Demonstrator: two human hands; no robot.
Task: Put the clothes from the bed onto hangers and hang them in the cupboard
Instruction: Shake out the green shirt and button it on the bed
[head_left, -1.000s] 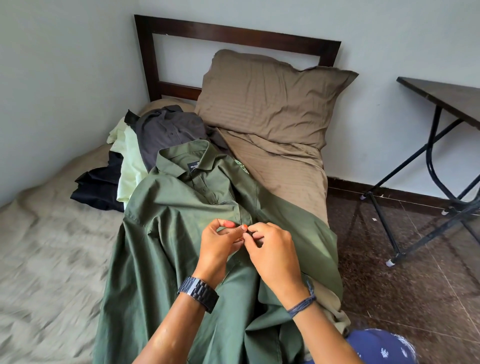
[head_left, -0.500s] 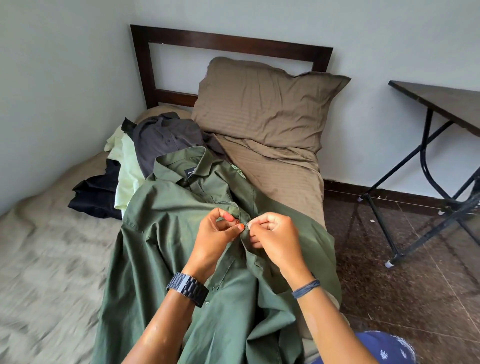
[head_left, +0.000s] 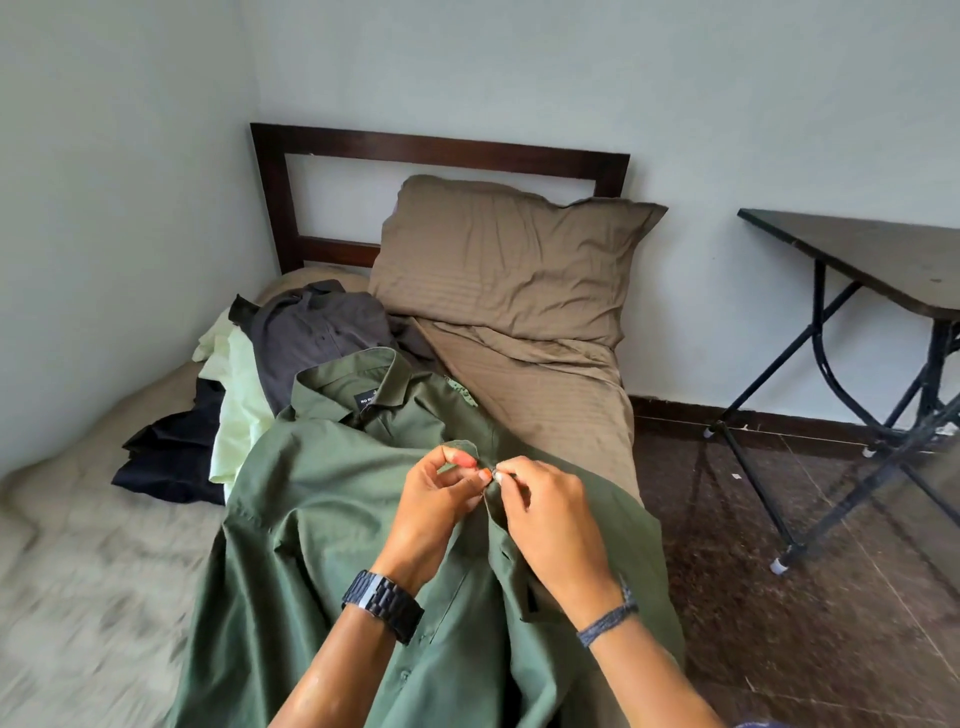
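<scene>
The bed (head_left: 78, 545), with its dark wooden headboard (head_left: 436, 148) and a brown striped pillow (head_left: 509, 260) propped against the wall, fills most of the view; a folding table (head_left: 872, 254) stands well apart on the tiled floor to the right. Spread down the mattress lies an olive-green shirt (head_left: 311, 519), collar toward the pillow. Beside its collar sits a small heap of clothes waiting their turn: a grey shirt (head_left: 322, 332) on top, a pale green garment (head_left: 236, 400) under it, and something dark navy (head_left: 171, 457) at the bottom.

The left hand (head_left: 436, 499) and right hand (head_left: 550, 514) meet over the shirt's front opening, fingertips touching, each pinching an edge of the placket at chest height. A small pale thing shows at the right fingertips (most likely a button; whether it is being done up or undone cannot be told).

This looks like button work ahead of hanging. No hanger or cupboard is in view, so the next move calls for fetching a hanger and threading it into the shoulders.
</scene>
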